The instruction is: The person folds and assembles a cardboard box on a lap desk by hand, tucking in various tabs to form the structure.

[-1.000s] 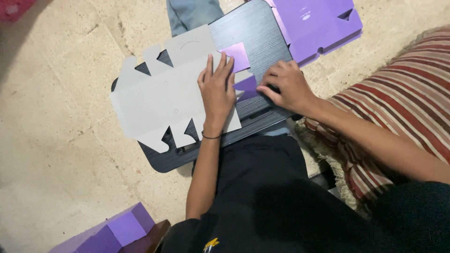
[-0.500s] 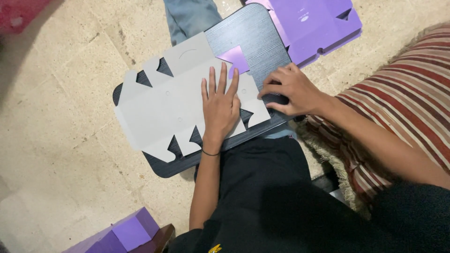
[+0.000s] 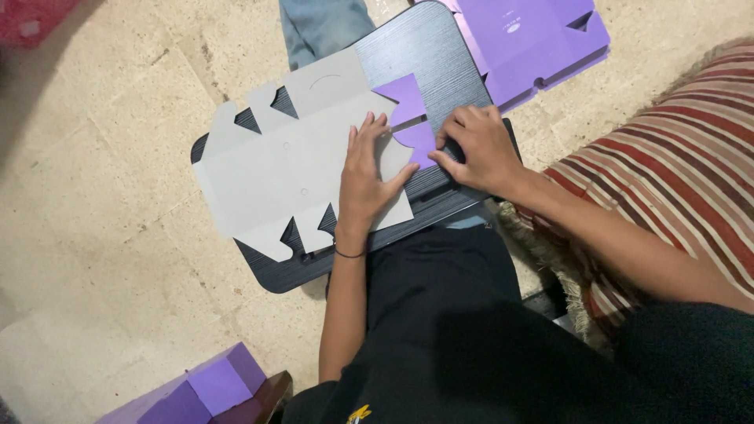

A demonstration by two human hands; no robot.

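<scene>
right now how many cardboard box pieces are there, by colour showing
grey side up, flat box blank under both hands: 1
purple, flat box blank at top: 1
purple, folded box at bottom left: 1
total: 3

We had only one view, from a camera worn on the head, which looked steeply down past the lap at the floor (image 3: 102,235) in front of the seated person. It sat close enough that the dark board (image 3: 428,55) and the flat grey card blank (image 3: 275,173) on it filled the middle of the frame, with both forearms running up from the lower edge. With no second view, nothing was shared between cameras.
</scene>
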